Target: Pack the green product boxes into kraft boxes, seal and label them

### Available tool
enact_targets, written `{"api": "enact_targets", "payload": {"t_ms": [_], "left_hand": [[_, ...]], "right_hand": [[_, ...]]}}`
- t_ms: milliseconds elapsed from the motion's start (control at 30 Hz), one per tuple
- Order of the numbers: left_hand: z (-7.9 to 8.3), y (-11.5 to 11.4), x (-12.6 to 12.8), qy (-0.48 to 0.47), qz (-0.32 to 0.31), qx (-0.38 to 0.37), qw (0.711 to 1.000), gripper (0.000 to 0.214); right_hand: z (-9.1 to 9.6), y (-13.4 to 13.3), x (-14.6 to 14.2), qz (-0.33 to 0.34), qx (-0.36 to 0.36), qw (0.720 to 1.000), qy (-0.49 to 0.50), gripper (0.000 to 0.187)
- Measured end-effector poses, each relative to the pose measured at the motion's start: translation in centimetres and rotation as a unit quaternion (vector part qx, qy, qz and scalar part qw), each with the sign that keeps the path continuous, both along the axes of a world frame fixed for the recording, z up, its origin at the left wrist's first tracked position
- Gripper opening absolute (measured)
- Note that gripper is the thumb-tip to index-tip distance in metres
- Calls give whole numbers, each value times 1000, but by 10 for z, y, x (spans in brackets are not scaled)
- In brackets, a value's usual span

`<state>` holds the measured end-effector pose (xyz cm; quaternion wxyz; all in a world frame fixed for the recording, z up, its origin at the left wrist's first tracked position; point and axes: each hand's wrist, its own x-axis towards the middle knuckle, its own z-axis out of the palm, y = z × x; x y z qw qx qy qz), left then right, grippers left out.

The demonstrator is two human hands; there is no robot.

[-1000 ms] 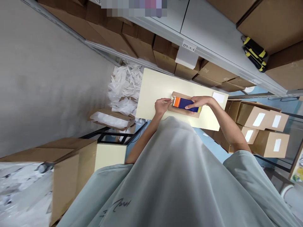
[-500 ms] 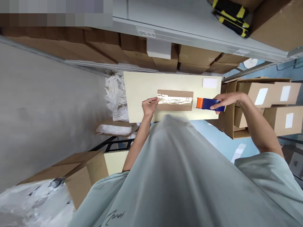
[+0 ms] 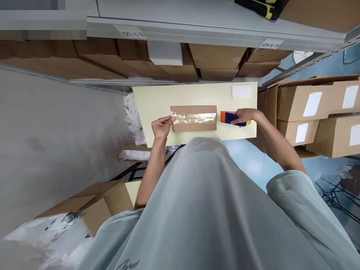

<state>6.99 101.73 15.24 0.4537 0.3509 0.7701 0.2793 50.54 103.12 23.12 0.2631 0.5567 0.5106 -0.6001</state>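
A flat brown cardboard box lies on the pale yellow tabletop, with a shiny strip of clear packing tape running lengthwise along its top. At the left end of the box, my left hand is closed, thumb and forefinger pinching the end of the tape. My right hand is wrapped round a blue tape dispenser with an orange front, just off the box's right end. Whether tape still joins the dispenser to the box I cannot make out.
A white paper slip lies at the tabletop's far right. Behind stands a shelf with brown boxes below and black-yellow tools above. Labelled cartons stack on the right. White plastic wrapping and a grey wall are on the left.
My right hand has brought the dispenser slightly closer to the box's right end. My left hand keeps its pinch at the left end. The whole view has shifted a little.
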Motion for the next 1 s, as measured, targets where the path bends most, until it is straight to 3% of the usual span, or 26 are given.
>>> {"api": "enact_targets", "payload": {"t_ms": [100, 200, 367, 467, 633, 700, 767, 900, 1000], "left_hand": [[0, -1, 1, 9, -3, -4, 1000, 22], [0, -1, 2, 11, -2, 5, 1000, 18], [0, 0, -4, 14, 9, 27, 999, 16], [0, 7, -15, 17, 7, 26, 999, 14], [11, 19, -33, 77, -75, -15, 994, 22], [26, 21, -28, 127, -115, -3, 985, 39], [47, 21, -11, 158, -151, 61, 974, 53], [111, 30, 49, 89, -265, 271, 921, 45], [161, 50, 89, 40, -304, 394, 867, 46]], "right_hand": [[-13, -10, -21, 5, 59, 998, -34, 37], [-14, -22, -38, 2, 111, 992, -63, 31], [-8, -33, -70, 26, 196, 972, -127, 36], [-9, -32, -95, 24, 203, 965, -164, 39], [2, -32, -111, -19, 218, 957, -192, 46], [19, -32, -108, -28, 247, 949, -196, 47], [43, -26, -105, -46, 284, 936, -201, 52], [103, 8, -109, -82, 365, 913, -162, 57], [147, 48, -125, -73, 444, 887, -101, 56]]}}
